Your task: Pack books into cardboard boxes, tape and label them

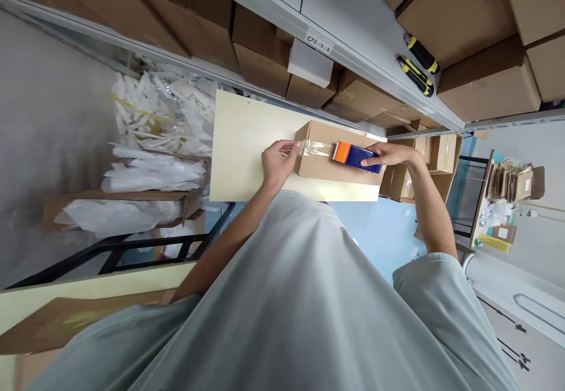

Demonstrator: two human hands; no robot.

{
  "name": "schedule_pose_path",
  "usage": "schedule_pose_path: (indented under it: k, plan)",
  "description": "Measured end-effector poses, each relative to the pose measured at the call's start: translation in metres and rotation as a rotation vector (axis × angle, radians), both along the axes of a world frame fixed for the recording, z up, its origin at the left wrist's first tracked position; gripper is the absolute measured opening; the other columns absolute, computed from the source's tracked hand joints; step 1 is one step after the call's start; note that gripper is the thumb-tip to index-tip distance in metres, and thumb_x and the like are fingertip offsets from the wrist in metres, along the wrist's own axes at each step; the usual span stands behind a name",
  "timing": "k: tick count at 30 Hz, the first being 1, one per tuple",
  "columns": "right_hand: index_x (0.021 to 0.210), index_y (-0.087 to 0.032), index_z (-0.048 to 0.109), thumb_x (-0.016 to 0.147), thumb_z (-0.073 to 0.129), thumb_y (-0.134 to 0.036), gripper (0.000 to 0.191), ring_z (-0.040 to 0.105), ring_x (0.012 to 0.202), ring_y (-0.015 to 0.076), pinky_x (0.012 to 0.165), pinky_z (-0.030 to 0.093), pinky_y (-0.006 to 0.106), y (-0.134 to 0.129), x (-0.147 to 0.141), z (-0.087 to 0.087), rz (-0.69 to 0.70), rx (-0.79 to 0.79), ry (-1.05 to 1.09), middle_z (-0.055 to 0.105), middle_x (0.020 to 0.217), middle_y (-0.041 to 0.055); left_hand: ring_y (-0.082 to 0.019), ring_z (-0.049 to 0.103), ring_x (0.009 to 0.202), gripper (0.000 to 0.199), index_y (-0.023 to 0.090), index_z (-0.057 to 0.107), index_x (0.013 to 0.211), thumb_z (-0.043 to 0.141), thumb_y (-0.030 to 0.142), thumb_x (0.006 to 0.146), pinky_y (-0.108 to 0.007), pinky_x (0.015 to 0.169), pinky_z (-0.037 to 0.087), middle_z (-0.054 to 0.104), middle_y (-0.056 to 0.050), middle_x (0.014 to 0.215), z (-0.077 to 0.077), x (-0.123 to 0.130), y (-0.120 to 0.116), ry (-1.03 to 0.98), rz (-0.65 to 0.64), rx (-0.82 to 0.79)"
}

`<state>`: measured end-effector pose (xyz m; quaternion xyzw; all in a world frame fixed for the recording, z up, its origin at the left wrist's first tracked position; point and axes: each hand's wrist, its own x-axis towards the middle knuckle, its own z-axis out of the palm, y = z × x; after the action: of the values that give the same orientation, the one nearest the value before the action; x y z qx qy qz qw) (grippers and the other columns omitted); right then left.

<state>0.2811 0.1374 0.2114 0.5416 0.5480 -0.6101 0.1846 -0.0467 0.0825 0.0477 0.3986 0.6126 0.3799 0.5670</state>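
Observation:
A long brown cardboard box (pixel 324 167) lies on the cream tabletop (pixel 238 155) in front of me. Clear tape (pixel 318 148) runs along its top from the left end. My right hand (pixel 388 153) is wrapped round a tape dispenser (pixel 359 158), dark blue with an orange toothed end, held over the box's top with the teeth facing left. At the box's left end is my left hand (pixel 279 161), its fingers closed and thumb and forefinger against the edge by the tape. Whatever they may pinch is too small to make out.
Above the tabletop, a metal shelf (pixel 348 55) holds cardboard boxes and two yellow-black utility knives (pixel 419 64). Bundles of white plastic bags (pixel 145 167) are piled at the left. An open carton (pixel 448 167) with smaller boxes stands just right of the tabletop.

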Motion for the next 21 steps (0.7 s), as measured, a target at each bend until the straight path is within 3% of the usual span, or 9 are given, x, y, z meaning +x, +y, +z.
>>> schedule_pose_path:
  k: [4, 8, 11, 21]
  plan:
    - [0.091, -0.019, 0.075, 0.08, 0.088, -0.088, 0.072, 0.067, 0.076, 0.0173, 0.074, 0.053, 0.03, -0.003, 0.001, 0.001, 0.025, 0.028, 0.044, 0.078, 0.082, 0.0029, -0.021, 0.073, 0.088, 0.03, 0.022, 0.088, 0.106, 0.086, 0.049, 0.094, -0.035, 0.093, 0.06, 0.08, -0.006, 0.109, 0.007, 0.017, -0.006, 0.149, -0.023, 0.115]
    - [0.088, -0.019, 0.078, 0.084, 0.086, -0.086, 0.068, 0.071, 0.078, 0.0179, 0.078, 0.056, 0.031, 0.0, -0.001, 0.003, 0.083, -0.005, 0.108, 0.082, 0.085, 0.0048, -0.02, 0.072, 0.088, 0.027, 0.02, 0.091, 0.112, 0.083, 0.043, 0.1, -0.035, 0.09, 0.062, 0.078, -0.007, 0.108, -0.002, 0.03, -0.01, 0.246, 0.039, 0.164]
    - [0.084, -0.019, 0.081, 0.084, 0.088, -0.085, 0.066, 0.074, 0.079, 0.0193, 0.081, 0.059, 0.033, 0.007, -0.001, 0.001, 0.147, -0.053, 0.16, 0.084, 0.086, 0.0064, -0.023, 0.073, 0.098, 0.024, 0.02, 0.091, 0.111, 0.08, 0.04, 0.104, -0.037, 0.096, 0.062, 0.077, -0.008, 0.106, -0.009, 0.033, -0.012, 0.325, 0.059, 0.22]
    - [0.092, -0.018, 0.083, 0.094, 0.091, -0.071, 0.053, 0.084, 0.086, 0.0252, 0.08, 0.067, 0.033, 0.024, 0.006, -0.03, 0.218, -0.026, 0.219, 0.085, 0.082, 0.0063, -0.024, 0.074, 0.103, 0.027, 0.017, 0.089, 0.113, 0.09, 0.039, 0.097, -0.039, 0.105, 0.063, 0.071, -0.006, 0.102, -0.018, 0.056, -0.008, 0.485, 0.268, 0.135]
